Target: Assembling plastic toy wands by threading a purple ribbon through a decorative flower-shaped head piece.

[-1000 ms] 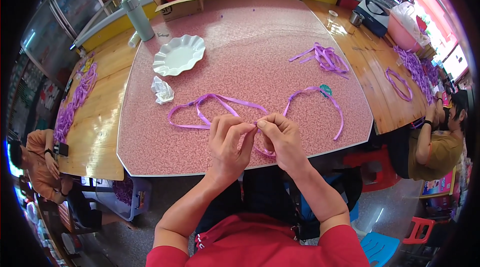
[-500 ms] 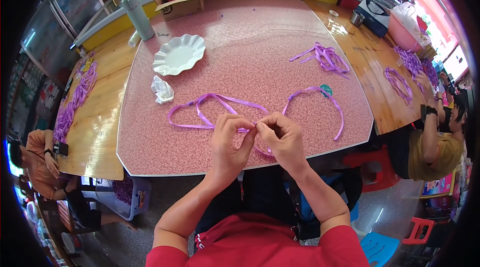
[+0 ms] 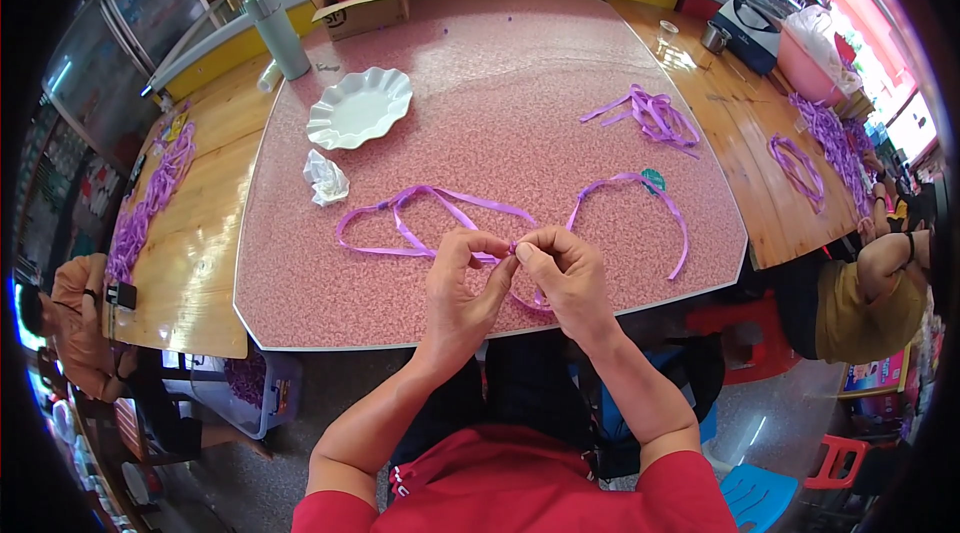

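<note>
A long purple ribbon (image 3: 478,200) lies in loops across the pink speckled table (image 3: 440,308). Near the table's front edge, my left hand (image 3: 463,278) pinches it between thumb and forefinger. My right hand (image 3: 566,278) pinches the same ribbon right beside, fingertips almost touching. A small dark purple bunch, perhaps a knot, shows between the fingertips; its detail is too small to tell. One loop spreads to the left of my hands, and a loose end curves to the right past a green round piece (image 3: 652,181).
A white scalloped plate (image 3: 360,109), crumpled tissue (image 3: 325,178), grey-green flask (image 3: 277,33) and cardboard box (image 3: 368,15) stand at the far left. A purple ribbon bundle (image 3: 652,121) lies at right. People sit at both sides by wooden tables with more ribbons.
My hands stay at nearly the same spot, with small finger shifts; the dark purple bunch shows more between them. The person at right has lowered an arm.
</note>
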The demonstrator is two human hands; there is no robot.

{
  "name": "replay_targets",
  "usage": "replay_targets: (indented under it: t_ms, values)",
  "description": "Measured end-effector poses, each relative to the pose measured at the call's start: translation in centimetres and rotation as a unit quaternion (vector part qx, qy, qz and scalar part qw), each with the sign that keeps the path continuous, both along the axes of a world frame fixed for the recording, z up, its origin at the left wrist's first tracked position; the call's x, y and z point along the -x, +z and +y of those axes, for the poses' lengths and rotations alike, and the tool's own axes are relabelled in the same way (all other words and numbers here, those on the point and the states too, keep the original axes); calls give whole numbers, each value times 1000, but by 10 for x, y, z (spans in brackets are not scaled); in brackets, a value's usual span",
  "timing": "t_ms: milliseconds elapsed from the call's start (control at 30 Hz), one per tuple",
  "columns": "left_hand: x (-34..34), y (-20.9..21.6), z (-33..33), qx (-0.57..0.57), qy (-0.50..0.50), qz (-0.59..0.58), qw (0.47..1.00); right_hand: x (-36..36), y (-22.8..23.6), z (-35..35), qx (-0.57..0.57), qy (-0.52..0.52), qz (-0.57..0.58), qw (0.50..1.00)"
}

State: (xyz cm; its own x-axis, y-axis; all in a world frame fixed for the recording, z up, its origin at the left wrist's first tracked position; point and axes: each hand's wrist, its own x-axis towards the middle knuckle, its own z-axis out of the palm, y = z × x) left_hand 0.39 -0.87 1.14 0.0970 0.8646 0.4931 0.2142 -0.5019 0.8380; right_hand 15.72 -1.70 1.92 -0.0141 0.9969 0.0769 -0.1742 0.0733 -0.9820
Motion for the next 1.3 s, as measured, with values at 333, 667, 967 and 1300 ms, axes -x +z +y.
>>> replay_targets:
  t_ms: [333,667,967,1300]
  values:
    - [-2,-5,1,-49,-5,0,999,-2,0,-1,20,10,15,1000]
    - [6,1,5,-71,-13,33,997,-2,4,-1,-23,-2,-41,999]
    - [4,4,3,-83,15,45,995,-3,5,-3,-36,-7,-84,996]
    - [7,-4,3,47,-29,-17,998,-11,10,-5,-97,-10,-184,978]
